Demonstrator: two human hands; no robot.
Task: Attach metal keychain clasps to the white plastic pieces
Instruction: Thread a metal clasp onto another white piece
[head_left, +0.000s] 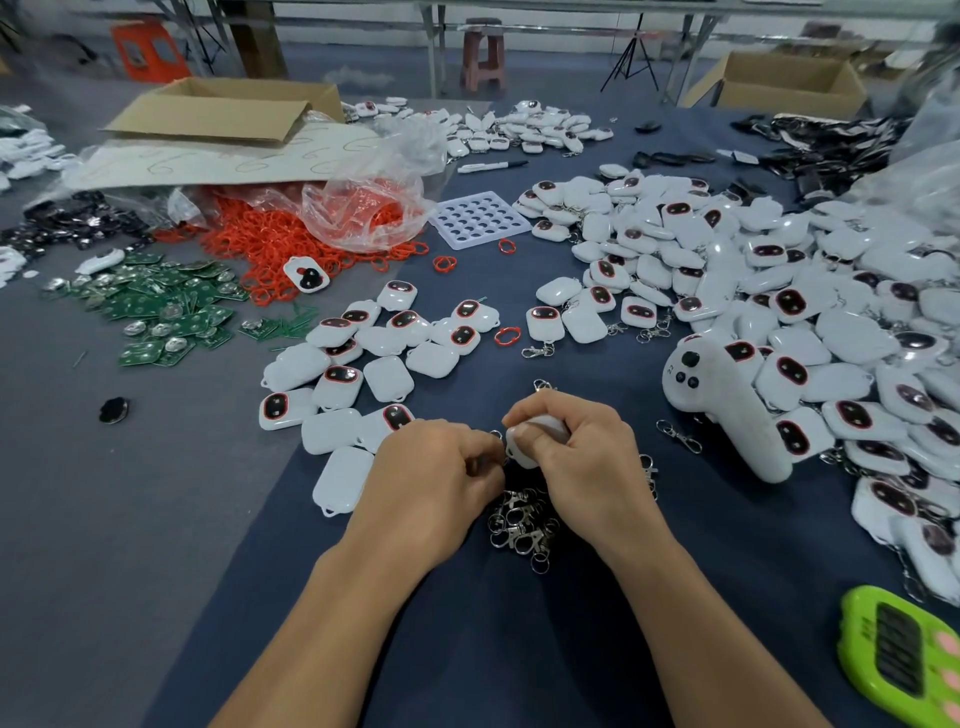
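**Both hands locked together at the table's centre**

The right hand (576, 457) is clamped on a white plastic piece (540, 435), with its fingers (550, 410) curled over the top and the thumb across the face. The left hand (436, 467) comes in tight from the other side. Its fingers are drawn together and pinch a metal clasp (496, 434) right at the piece's edge. Only a glint of the ring shows, the rest is hidden!

Just below the hands, a heap of clasps (522, 525) lies on the dark blue table (519, 654). To the left sits a cluster of white pieces (358, 364). On the right a big pile of white pieces (779, 291) sprawls, many with clasps trailing from them, and a white controller (727, 405) lies against its near edge.

Further back on the left are red rings (280, 244) spilling from a plastic bag, green circuit boards (161, 306) and a white tray with round holes (480, 218). A green timer (904, 660) sits at the near right corner.
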